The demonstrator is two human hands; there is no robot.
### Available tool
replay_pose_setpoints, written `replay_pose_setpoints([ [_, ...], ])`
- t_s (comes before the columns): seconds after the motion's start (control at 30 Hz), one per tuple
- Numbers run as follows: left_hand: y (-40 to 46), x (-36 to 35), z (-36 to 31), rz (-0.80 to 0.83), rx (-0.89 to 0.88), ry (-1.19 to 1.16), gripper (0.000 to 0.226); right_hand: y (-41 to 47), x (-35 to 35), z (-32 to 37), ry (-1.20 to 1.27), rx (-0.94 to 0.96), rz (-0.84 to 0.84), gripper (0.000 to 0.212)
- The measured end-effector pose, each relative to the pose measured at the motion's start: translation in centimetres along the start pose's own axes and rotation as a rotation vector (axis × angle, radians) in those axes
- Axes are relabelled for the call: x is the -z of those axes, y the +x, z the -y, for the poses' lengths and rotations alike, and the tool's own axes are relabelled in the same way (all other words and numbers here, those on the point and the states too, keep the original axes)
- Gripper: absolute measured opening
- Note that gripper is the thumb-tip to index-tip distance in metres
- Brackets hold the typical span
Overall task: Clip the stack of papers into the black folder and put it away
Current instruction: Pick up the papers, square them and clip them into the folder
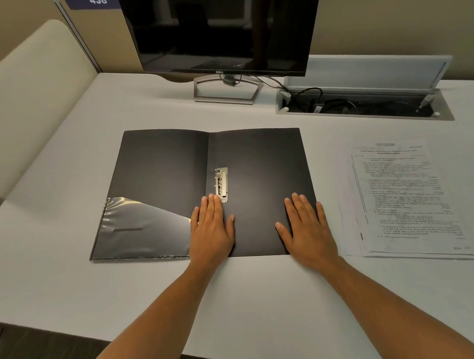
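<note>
The black folder (260, 164) lies spread open on the white desk (59, 246). A metal clip (222, 184) sits by its spine, and a clear pocket (140, 230) covers the lower left flap. My left hand (211, 231) rests flat on the folder's near edge at the spine, fingertips just below the clip. On the right flap's near corner my right hand (307, 226) presses flat, fingers spread. The stack of printed papers (405, 197) lies to the right of the folder, apart from it and untouched.
A dark monitor (225, 22) on a metal stand (226, 88) stands behind the folder. At the back right an open cable tray (369, 103) holds plugs and wires. A beige partition (19, 95) borders the desk on the left.
</note>
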State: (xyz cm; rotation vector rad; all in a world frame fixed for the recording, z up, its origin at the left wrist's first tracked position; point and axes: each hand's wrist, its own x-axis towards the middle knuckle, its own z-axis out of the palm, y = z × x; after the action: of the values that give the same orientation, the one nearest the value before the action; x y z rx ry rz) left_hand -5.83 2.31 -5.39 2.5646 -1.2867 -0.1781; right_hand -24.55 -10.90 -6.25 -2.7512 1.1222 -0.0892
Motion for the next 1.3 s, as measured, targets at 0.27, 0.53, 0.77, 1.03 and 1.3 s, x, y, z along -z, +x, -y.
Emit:
replay_pose_setpoints([
  [0.27,0.3,0.0,0.4,0.029,-0.005,-0.022,0.075,0.0,-0.1,0.0,-0.007,0.0,0.005,0.077],
  [0.53,0.4,0.0,0.4,0.058,-0.004,-0.031,0.077,0.0,-0.2,0.0,-0.024,-0.002,0.007,0.075],
  [0.77,0.6,0.1,0.3,-0.006,0.014,-0.149,0.071,0.0,-0.2,0.0,-0.02,0.002,0.008,0.072],
  [1.03,1.5,1.7,0.4,-0.213,-0.023,-0.292,0.041,-0.1,0.0,0.1,-0.001,0.0,0.002,0.074],
  [1.3,5.3,4.5,0.5,-0.316,-0.098,-0.286,0.025,0.0,-0.1,0.0,-0.009,-0.001,-0.001,0.071],
])
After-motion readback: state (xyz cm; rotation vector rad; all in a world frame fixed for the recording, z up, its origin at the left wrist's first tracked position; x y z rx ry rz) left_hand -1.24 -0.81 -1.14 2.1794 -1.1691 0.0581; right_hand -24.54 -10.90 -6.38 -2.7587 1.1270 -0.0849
